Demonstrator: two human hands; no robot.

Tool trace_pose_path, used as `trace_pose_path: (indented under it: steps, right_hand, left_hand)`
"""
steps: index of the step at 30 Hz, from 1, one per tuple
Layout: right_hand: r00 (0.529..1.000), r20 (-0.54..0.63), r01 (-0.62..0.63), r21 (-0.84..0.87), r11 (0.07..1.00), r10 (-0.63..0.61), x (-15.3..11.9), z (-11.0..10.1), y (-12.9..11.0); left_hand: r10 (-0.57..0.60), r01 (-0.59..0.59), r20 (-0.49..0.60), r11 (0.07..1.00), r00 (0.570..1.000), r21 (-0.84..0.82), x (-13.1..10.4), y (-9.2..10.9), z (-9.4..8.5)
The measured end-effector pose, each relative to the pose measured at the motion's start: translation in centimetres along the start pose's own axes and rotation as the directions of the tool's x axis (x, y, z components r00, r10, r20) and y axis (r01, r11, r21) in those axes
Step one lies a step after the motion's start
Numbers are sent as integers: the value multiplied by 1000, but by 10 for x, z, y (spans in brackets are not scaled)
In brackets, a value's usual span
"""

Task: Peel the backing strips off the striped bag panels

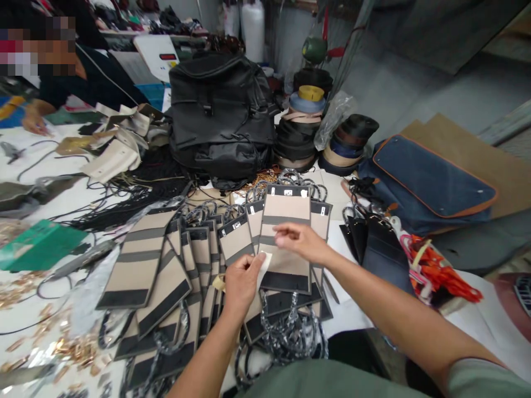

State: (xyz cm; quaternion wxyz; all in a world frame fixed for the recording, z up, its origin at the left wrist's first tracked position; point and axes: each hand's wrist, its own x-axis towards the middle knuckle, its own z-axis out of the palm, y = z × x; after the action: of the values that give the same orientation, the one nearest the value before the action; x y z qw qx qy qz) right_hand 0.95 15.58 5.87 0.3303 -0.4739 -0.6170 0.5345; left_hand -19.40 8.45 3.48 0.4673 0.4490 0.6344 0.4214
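Observation:
My left hand [241, 284] is closed, with a small cream-white slip [264, 265] pinched between thumb and fingers. A yellowish piece [218, 282] shows at the outer side of that hand; whether it is held too, I cannot tell. Over the middle of a beige panel with dark bands [286, 207], my right hand [301, 242] hovers with its fingers loosely bent and apart, and nothing visible in them. Small white marks sit along the panel's dark top band. Similar panels lie under it, and more overlap in a pile [136, 260] to the left. Plastic-wrapped black handles [292, 331] stick out below.
A black backpack [219, 116] stands behind the panels, beside stacked strap rolls [296, 132]. Navy bag pieces [435, 177] lie to the right. Gold-coloured hardware [70, 348] and a green packet [41, 243] are at left. Another person's hand [36, 119] rests at the far left.

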Motion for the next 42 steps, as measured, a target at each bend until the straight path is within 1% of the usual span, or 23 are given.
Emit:
trace_pose_path:
  steps: [1, 2, 3, 5, 7, 9, 12, 16, 20, 22, 24, 26, 29, 31, 33, 34, 36, 37, 38, 39, 40, 41, 42]
  right_hand:
    - [993, 117, -38, 73, 997, 29, -12, 16, -4]
    - [983, 178, -73, 125, 989, 50, -22, 30, -7]
    - [981, 183, -94, 155, 983, 65, -28, 40, -8]
    - [990, 113, -109, 180, 978, 90, -33, 50, -8]
    - [994, 42, -102, 183, 978, 96, -35, 49, -7]
    - [996, 11, -85, 173, 981, 84, -36, 43, -8]
    - [998, 4, -67, 106, 992, 67, -41, 33, -10]
    - [999, -26, -46, -56, 997, 45, -46, 24, -6]
    - [1000, 5, -26, -149, 988, 27, -46, 19, -2]
    - [998, 38, 57, -225, 973, -49, -43, 17, -6]
    - [981, 93, 195, -343, 919, -173, -39, 15, -14]
    - [948, 186, 319, -485, 814, -260, -32, 15, -25]
    - [914, 313, 404, -659, 635, -257, -22, 20, -36]
    - [916, 324, 401, -722, 564, -236, -15, 25, -35]
    - [940, 250, 340, -756, 560, -233, -5, 25, -26]
    - [957, 175, 282, -750, 598, -232, 2, 21, -20]
    - [977, -37, 135, -650, 748, -208, 22, 6, -3]
    - [972, -152, 67, -556, 828, -181, 36, -4, 6]
    - [955, -258, 14, -451, 892, -146, 51, -16, 14]
    - [933, -342, -23, -362, 932, -110, 66, -28, 23]
    - [912, -401, -47, -304, 952, -83, 82, -39, 31]
    - [896, -439, -66, -280, 958, -66, 97, -49, 38]
    - [886, -460, -85, -282, 956, -56, 110, -56, 44]
  left_hand:
    - [0, 0, -23, 1000, 1000, -2, -1, 0, 0]
    - [-1, 0, -43, 1000, 999, -7, -3, 0, 1]
    - [0, -1, -46, 1000, 999, -19, -5, 1, 2]
    - [11, -11, -4, 998, 1000, -69, -9, 3, 4]
    - [50, -43, 60, 993, 997, -107, -13, 7, 5]
    - [115, -106, 103, 991, 988, -86, -16, 12, 5]
    - [193, -197, 146, 980, 970, 15, -18, 17, 2]
    - [238, -272, 198, 949, 951, 162, -18, 17, 2]
    - [306, -358, 225, 899, 925, 253, -17, 12, 3]
    - [363, -415, 222, 868, 905, 273, -15, 8, 3]
    - [405, -460, 230, 839, 885, 291, -13, 6, 3]
    - [423, -484, 246, 819, 872, 308, -9, 4, 2]
    - [446, -518, 271, 781, 853, 347, -3, 3, 1]
    - [488, -556, 266, 742, 831, 375, 0, 3, 0]
    - [535, -595, 261, 713, 804, 372, 2, 0, 1]
    - [549, -610, 265, 711, 792, 350, 2, -3, 2]
    - [527, -601, 299, 752, 795, 272, 3, -13, 8]
    - [483, -557, 312, 800, 818, 222, 4, -20, 12]
    - [414, -481, 319, 860, 853, 169, 5, -28, 16]
    - [324, -374, 317, 920, 891, 113, 7, -36, 21]
    - [223, -251, 309, 966, 925, 57, 9, -45, 26]
    - [122, -127, 302, 992, 946, -1, 11, -53, 30]
    - [35, -19, 297, 998, 954, -57, 14, -60, 33]
